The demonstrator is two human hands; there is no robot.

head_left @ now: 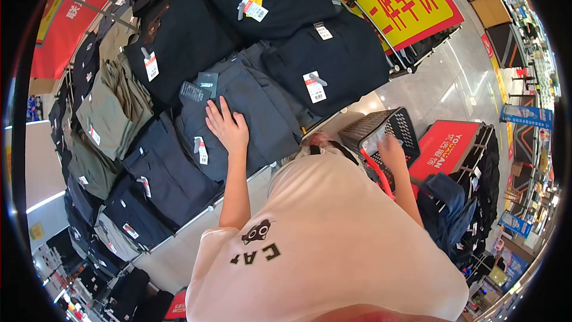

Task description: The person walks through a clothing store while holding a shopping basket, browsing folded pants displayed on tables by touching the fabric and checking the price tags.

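Note:
My left hand [227, 126] lies flat on a folded pair of dark grey trousers [262, 122], fingers spread. Above the fingertips, dark hang tags [199, 87] lie on the cloth. A white and red price tag [201, 151] hangs lower on the same trousers. Over on the right, my right hand [391, 152] is at a dark grey shopping basket [361, 130] with perforated sides. Its fingers are smeared, so their grip is unclear. The basket's red handle [378, 173] runs close to my right forearm. Something whitish shows inside the basket, too unclear to name.
Folded black trousers [325, 62] and olive trousers [113, 107] cover the sloping rack around my left hand. A yellow sale sign [405, 0] stands at the far right end. A red sign [444, 149] tops another clothes rack beside the basket. Tiled floor [441, 86] lies beyond.

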